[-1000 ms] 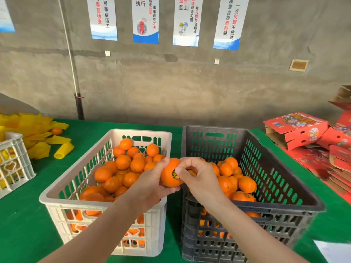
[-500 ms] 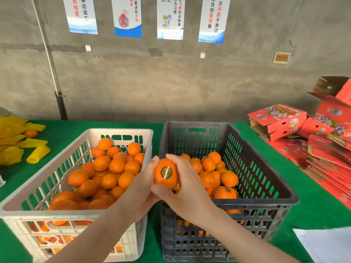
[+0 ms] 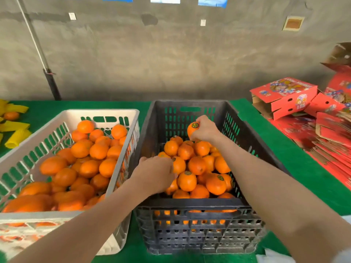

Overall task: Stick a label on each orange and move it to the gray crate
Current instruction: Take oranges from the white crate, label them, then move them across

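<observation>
Right hand: the right hand (image 3: 206,130) is gripping one orange (image 3: 191,130), its fingers and thumb curling round the fruit's right side.
Held orange: it is hanging inside the gray crate (image 3: 190,203), over the far part of the heap and just above the topmost fruit. Whether it is touching them cannot be told.
Label: a round dark label (image 3: 195,125) is showing on the held orange's upper side, facing the camera.
Left hand: the left hand (image 3: 155,173) is reaching over the gray crate's near left corner, back turned up and thumb pointing toward the left wall. Its fingers are bending down among the fruit and are hidden, so whether it is holding anything cannot be told.
Gray crate contents: a pile of oranges (image 3: 197,165) is filling the bottom, several of them showing round stickers.
White crate: the white crate (image 3: 102,112) is standing just beside the gray one, on its left, and is carrying plain oranges (image 3: 81,149) heaped toward its near end.
Tabletop: a green tabletop (image 3: 294,158) is bearing both crates.
Right edge: red cartons (image 3: 283,95) are lying stacked and flattened along the tabletop's right side.
Left edge: yellow foam sleeves (image 3: 17,137) are lying at the far left, with a loose orange (image 3: 11,116) sitting among them.
</observation>
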The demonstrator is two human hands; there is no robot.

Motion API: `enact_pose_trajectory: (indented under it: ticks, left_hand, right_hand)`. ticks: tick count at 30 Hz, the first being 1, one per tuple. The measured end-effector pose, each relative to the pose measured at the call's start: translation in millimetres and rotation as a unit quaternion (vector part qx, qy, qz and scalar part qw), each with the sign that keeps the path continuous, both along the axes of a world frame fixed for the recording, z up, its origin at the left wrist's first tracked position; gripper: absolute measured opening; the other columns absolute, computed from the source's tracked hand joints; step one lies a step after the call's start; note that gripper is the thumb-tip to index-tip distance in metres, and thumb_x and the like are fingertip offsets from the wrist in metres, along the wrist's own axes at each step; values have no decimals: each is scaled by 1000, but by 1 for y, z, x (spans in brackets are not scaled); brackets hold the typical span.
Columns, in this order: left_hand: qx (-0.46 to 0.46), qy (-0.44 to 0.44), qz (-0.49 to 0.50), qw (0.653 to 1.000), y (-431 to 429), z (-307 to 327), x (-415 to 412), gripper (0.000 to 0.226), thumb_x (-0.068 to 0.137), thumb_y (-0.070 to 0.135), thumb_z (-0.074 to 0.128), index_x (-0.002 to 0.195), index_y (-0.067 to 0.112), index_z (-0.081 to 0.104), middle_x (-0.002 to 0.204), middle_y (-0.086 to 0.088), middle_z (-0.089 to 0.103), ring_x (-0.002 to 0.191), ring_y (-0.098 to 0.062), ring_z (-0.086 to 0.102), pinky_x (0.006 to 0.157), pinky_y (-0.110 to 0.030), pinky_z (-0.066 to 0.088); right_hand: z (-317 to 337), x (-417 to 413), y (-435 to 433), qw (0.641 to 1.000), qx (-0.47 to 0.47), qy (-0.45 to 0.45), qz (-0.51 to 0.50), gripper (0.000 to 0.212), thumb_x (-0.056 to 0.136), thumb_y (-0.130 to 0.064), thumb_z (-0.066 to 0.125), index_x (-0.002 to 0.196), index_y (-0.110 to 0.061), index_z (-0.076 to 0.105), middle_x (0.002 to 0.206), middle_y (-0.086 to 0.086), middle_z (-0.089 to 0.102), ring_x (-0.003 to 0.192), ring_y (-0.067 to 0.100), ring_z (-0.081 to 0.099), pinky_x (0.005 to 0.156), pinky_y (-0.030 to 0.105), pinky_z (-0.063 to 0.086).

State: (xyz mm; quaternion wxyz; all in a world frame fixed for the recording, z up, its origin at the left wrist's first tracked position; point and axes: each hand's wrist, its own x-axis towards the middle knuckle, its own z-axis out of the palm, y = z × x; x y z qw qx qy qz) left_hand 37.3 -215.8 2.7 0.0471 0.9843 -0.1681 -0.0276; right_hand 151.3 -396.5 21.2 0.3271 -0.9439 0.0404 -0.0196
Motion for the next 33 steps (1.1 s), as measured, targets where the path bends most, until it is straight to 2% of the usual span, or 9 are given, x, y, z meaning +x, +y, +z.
enact_pose_trajectory:
  ticks: [4,8,13,20,22,25,29,31,33]
  left_hand:
    - [2,-17,22,1000,0,-3,0,26,93,46,49,100,23,59,96,2,64,95,-22,59,93,-41,36]
    - [-5,-35,27,999,0,-4,-1,27,93,49,47,99,25,58,91,4,63,90,-20,60,92,-38,37]
    - [-35,-51,32,998,0,-3,0,28,93,49,47,99,24,59,89,6,63,86,-17,60,89,-35,38]
    - [-36,-54,24,998,0,-2,-1,29,92,47,51,100,20,59,97,-1,63,92,-23,60,77,-35,39]
    - [-37,-61,28,997,-1,0,-1,30,91,46,53,95,17,60,96,-4,63,91,-26,61,71,-34,39]
    - [-112,-52,34,992,0,6,-5,30,90,38,55,85,10,63,85,-7,65,82,-27,62,66,-37,49]
    - [-151,-64,4,986,6,15,-16,56,92,54,41,75,4,63,74,-7,62,74,-26,59,58,-34,42]
    - [-154,-46,-19,987,13,16,-24,60,91,54,40,74,2,65,76,-11,65,73,-27,59,61,-37,45]
    - [-190,-41,-20,981,20,13,-31,37,90,35,57,76,2,66,73,-9,65,73,-25,59,60,-37,45]
  right_hand:
    - [-34,52,-9,986,-154,33,56,83,76,-21,74,141,-7,24,134,20,47,123,38,46,95,41,43]
    - [-64,79,-5,977,-196,33,71,92,78,-20,75,147,-12,16,138,20,46,131,39,37,102,49,39]
    - [-71,86,-16,971,-190,117,88,101,81,-18,71,152,-13,-1,144,20,41,125,36,46,96,41,43]
    - [-20,44,-17,956,-248,89,132,80,82,-36,70,146,-10,30,148,13,38,132,32,40,106,40,38]
    - [5,13,-10,965,-212,32,149,66,85,-35,68,140,-8,42,144,12,45,130,29,44,107,36,36]
    - [34,-57,9,980,-57,-108,158,41,86,-23,69,123,-8,59,119,12,64,105,22,61,93,26,45]
    - [38,-175,33,925,124,-267,242,10,84,-10,68,93,-14,69,83,-2,68,76,9,64,68,17,48]
    - [12,-225,40,919,147,-202,306,4,85,-16,65,85,-15,69,79,-1,69,71,6,62,62,18,48]
    - [-27,-260,47,924,88,-71,364,14,89,-21,64,83,-9,70,81,2,70,71,7,62,61,16,47]
